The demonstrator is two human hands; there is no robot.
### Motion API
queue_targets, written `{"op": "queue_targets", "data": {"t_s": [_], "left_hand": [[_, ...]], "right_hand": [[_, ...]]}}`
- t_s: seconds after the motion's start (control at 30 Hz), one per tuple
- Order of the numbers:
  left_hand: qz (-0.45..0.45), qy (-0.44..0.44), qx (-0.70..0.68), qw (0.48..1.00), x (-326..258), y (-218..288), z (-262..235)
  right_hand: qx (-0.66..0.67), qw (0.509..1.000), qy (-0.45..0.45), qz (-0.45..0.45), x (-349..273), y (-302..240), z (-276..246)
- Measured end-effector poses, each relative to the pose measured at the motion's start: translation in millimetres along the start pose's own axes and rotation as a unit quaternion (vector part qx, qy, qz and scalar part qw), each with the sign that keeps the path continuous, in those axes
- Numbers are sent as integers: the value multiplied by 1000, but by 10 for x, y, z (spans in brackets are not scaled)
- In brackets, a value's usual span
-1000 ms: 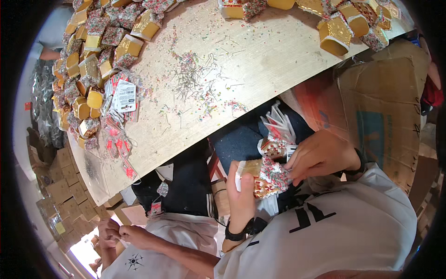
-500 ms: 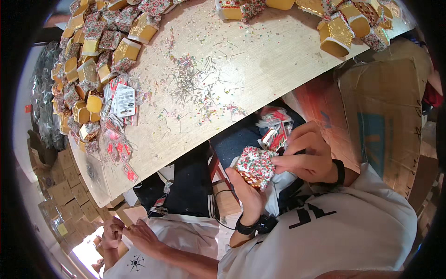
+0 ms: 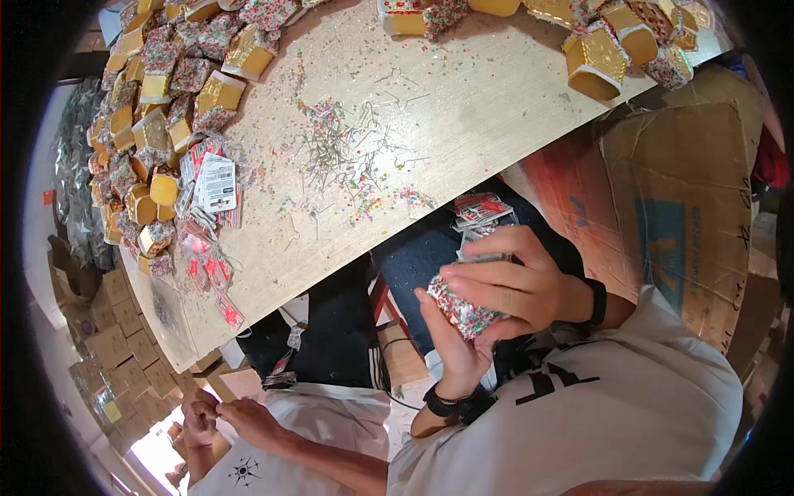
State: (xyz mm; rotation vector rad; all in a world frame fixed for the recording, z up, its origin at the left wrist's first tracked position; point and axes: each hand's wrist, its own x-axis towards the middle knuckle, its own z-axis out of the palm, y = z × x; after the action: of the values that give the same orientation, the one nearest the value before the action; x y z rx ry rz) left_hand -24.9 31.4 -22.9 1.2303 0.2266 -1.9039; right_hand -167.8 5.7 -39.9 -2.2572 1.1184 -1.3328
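Seen from above through a round, wide lens, a seated person in a white shirt holds a sprinkle-coated ornament over the lap, just off the edge of a pale wooden table. The left hand cups it from below, thumb raised along its left side and the other fingers mostly hidden; this probably steadies the piece and leaves its speckled face upward. The right hand lies over the ornament's upper and right sides, fingers stretched out and slightly parted, thumb lower down; whether it also pinches a cord or tag cannot be told. Beyond the right fingers, a bundle of red and white cards rests on dark blue trousers, perhaps laid there to be near the hands. On the table, bent wires lie in a loose tangle among scattered sprinkles, which have likely shed from such crumbly-looking coatings. At the left, gold-sided, sprinkled ornaments are heaped together, seemingly to leave working room, with a stack of printed cards beside them. More gold ornaments sit at the far right corner, above a cardboard box. To the left, a co-worker's hands meet, fingers curled.
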Motion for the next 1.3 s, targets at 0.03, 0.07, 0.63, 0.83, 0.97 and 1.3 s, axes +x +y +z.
{"op": "queue_targets", "data": {"t_s": [0.03, 0.07, 0.63, 0.83, 0.97, 1.3], "left_hand": [[20, -35, 4, 999, 25, 13, -66], [40, -69, 7, 997, 63, 44, -200], [231, -179, 815, 500, 71, 861, -347], [375, -149, 756, 515, 273, 833, -106], [398, -181, 731, 524, 327, 729, 96], [310, -312, 513, 737, 49, 587, 129]], "right_hand": [[3, 1000, 2, -10, -9, -2, -5], [6, 1000, 4, -20, -16, 0, -12], [196, 913, -235, 270, -23, 756, -80], [292, 886, -251, 258, 113, 795, 92], [214, 953, -151, 151, 238, 580, -13], [147, 967, -74, 193, 242, 274, -228]]}}
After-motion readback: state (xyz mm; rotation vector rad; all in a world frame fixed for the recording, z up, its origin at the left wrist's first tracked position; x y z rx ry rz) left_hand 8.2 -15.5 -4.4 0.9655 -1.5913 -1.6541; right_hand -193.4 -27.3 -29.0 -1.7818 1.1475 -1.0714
